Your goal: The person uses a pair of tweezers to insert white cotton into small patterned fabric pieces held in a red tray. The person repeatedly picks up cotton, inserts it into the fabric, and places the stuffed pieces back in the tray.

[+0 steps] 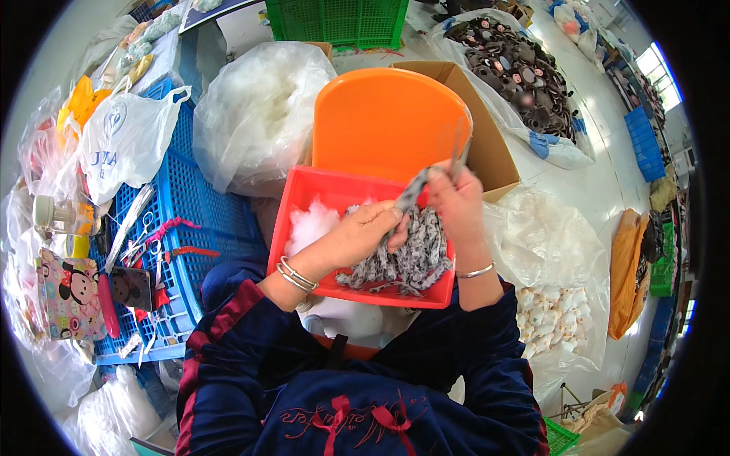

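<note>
Two bare hands worked above one red tray [395,297] of smooth, stiff plastic. The left hand [372,226] was nearly closed, thumb and fingers pinching the lower end of one narrow, soft grey piece with dark spots [413,190], which was held over the tray. The right hand [458,199] had its fingers curled around one thin tool [457,140], at the upper end of this piece; because of blur I cannot tell the tool's exact kind. Inside the tray lay one fluffy white lump of stuffing [310,226] and a crumpled heap of spotted fabric [411,254], too tangled for counting and partly hidden by the left hand. Just behind the tray rose one rounded orange seat [388,121], covering part of one cardboard box [493,156]. One translucent bag [258,114] bulged at left, near blue lattice crates [217,220].
</note>
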`<state>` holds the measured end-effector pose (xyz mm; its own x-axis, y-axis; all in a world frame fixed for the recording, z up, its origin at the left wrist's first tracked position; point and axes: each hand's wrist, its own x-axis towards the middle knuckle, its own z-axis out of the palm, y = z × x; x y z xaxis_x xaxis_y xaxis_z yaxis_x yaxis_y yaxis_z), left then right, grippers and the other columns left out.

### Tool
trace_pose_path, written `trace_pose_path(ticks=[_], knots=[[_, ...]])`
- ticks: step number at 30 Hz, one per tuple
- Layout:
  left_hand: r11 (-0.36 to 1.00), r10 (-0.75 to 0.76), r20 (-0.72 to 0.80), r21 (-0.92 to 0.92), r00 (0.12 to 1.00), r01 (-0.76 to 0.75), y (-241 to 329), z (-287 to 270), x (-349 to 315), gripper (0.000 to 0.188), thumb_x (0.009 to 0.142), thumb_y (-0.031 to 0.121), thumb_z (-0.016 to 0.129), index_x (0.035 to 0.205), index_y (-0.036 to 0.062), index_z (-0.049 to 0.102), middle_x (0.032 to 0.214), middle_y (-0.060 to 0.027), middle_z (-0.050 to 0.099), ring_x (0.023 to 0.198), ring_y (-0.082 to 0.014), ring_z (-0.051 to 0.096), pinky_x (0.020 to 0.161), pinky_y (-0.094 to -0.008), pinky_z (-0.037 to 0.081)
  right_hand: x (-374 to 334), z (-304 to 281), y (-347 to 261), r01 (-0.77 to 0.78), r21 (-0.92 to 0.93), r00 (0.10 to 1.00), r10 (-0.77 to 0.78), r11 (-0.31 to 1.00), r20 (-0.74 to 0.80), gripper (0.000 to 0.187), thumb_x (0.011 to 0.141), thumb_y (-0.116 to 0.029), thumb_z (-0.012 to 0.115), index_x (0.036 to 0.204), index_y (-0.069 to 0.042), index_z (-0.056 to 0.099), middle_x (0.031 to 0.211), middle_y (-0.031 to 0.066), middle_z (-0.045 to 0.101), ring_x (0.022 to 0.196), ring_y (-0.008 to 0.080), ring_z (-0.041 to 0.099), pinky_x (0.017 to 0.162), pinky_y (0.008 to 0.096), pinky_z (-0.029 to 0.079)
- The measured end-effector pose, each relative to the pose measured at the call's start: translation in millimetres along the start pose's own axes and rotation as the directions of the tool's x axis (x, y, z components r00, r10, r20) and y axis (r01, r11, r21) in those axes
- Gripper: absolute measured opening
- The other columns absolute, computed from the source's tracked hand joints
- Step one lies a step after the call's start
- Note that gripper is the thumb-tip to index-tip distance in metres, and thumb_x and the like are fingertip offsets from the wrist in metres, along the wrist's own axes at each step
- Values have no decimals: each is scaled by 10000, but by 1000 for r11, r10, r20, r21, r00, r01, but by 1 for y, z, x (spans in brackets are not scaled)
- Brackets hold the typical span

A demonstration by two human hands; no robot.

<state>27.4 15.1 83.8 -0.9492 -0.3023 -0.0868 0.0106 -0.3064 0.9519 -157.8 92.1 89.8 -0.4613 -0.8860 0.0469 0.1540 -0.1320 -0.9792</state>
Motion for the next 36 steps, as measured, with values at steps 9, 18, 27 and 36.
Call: trace_pose_path(ticks=[9,18,27,36], knots=[[993,1,-10,120,1000,1,10,-4,1,290,1029,221,373,870,41,535,739,-23,536,742,-131,516,768,-279,435,7,-15,-4,16,169,994,3,986,-113,89,956,-113,612,946,-26,603,665,-49,488,509,27,379,452,200,305],[988,11,-51,151,999,-4,8,-2,-1,346,1042,260,403,817,37,541,727,-7,545,744,-116,517,754,-272,441,-12,14,3,-228,119,968,211,966,136,99,928,-130,665,897,-42,633,659,-41,527,503,35,419,453,208,315],[914,238,-316,392,918,-103,5,-10,3,310,988,247,557,1076,-24,678,915,-44,630,921,-129,572,856,-293,457,-6,-1,-3,-277,90,952,260,957,165,116,940,-136,650,939,-20,650,687,-51,523,516,22,374,459,207,284],[972,-18,-311,216,950,89,5,-9,2,193,878,189,713,882,-4,701,702,34,576,637,-33,489,558,-218,394,-9,6,-6,-164,-60,936,175,985,306,74,920,-86,652,905,-13,659,818,-22,633,721,39,547,639,199,438]])
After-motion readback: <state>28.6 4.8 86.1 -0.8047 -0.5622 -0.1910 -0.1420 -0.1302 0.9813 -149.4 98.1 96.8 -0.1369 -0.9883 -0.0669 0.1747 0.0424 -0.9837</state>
